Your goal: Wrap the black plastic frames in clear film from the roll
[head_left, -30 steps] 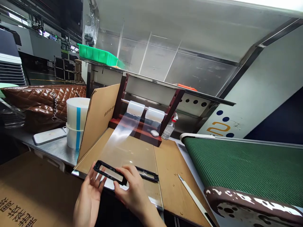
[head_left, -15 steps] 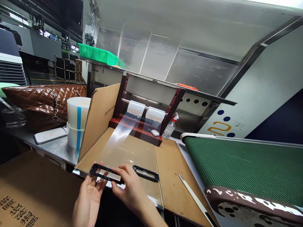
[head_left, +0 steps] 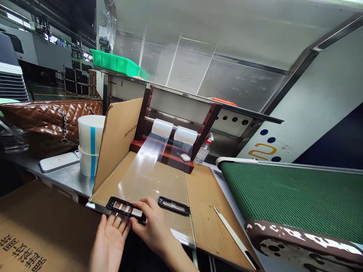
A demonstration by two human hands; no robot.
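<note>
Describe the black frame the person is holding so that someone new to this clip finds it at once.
Start at the tan work board in front of the dark red roll stand. At its near edge, the black frame sits between the left hand and right hand. A second black frame lies flat to its right, touched by neither hand.

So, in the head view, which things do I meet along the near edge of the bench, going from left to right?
Cardboard box → left hand → black frame held by both hands → right hand → second black frame → white knife → green conveyor belt.
</note>
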